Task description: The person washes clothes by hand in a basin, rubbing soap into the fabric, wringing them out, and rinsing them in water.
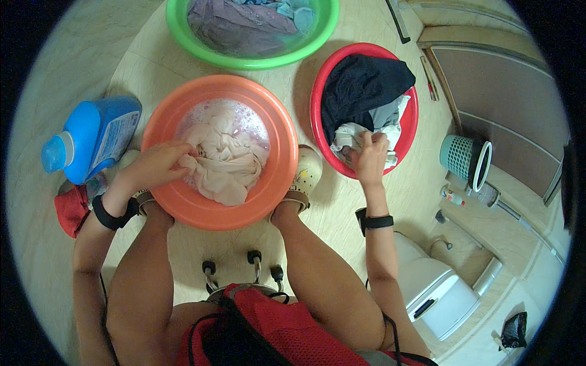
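Between my feet stands an orange plastic basin [219,219] of sudsy water [242,112] with a cream cloth [229,160] bunched in it. My left hand [162,164] reaches over the basin's left rim and pinches the edge of that cloth. To the right, my right hand [371,158] is inside a red basin [318,107], its fingers closed on a white garment [350,135]. Dark clothing [361,91] and a grey cloth [385,114] share the red basin. The fingertips of my right hand are partly hidden in the fabric.
A green basin [249,63] with soaking clothes [242,27] is ahead. At left stand a blue detergent bottle [100,137] and a red cloth [72,210]. A teal basket [458,155], a white toilet [442,293] and a small bottle [452,196] are at right.
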`<move>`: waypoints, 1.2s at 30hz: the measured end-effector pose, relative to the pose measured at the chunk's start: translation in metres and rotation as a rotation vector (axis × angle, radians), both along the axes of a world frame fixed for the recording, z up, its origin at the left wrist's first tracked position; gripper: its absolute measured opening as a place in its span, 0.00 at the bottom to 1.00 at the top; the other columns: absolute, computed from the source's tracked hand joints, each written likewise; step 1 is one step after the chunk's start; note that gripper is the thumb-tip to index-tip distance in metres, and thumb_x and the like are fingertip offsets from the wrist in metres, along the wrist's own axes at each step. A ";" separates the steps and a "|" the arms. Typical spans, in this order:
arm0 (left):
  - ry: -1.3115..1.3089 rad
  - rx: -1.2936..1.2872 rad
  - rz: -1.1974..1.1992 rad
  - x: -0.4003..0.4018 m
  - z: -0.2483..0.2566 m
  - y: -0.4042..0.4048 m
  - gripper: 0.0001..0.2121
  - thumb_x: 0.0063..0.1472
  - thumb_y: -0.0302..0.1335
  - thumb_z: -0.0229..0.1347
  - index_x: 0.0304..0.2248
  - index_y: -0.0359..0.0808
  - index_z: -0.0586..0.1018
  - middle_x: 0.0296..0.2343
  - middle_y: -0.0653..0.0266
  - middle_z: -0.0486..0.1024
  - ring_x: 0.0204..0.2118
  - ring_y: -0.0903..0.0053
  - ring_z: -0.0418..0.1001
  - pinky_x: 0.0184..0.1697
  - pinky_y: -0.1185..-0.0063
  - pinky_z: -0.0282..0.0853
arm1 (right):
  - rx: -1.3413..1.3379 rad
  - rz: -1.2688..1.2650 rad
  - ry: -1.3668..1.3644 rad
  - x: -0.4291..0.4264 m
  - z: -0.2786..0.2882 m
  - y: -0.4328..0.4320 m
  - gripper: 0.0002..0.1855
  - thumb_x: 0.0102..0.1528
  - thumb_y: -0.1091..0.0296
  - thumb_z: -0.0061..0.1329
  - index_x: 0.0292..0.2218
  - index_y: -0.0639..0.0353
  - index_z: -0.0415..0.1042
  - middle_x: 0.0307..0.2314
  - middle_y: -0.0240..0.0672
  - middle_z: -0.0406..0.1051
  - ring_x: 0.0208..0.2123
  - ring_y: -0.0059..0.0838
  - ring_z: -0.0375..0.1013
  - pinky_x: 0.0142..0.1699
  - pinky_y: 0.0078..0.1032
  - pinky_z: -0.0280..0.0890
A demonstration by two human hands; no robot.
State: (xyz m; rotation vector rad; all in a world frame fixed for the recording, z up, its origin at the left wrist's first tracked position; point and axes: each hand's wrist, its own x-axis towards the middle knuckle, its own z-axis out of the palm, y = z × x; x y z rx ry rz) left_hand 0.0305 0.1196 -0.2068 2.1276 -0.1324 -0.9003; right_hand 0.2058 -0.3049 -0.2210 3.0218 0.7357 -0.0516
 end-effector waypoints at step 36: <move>-0.130 -1.060 0.592 0.015 0.054 -0.015 0.13 0.41 0.27 0.59 0.25 0.38 0.66 0.29 0.68 0.67 0.34 0.81 0.63 0.37 0.83 0.56 | 0.369 -0.573 0.245 0.057 -0.047 0.026 0.69 0.27 0.41 0.63 0.56 0.70 0.35 0.46 0.67 0.49 0.50 0.60 0.52 0.54 0.39 0.51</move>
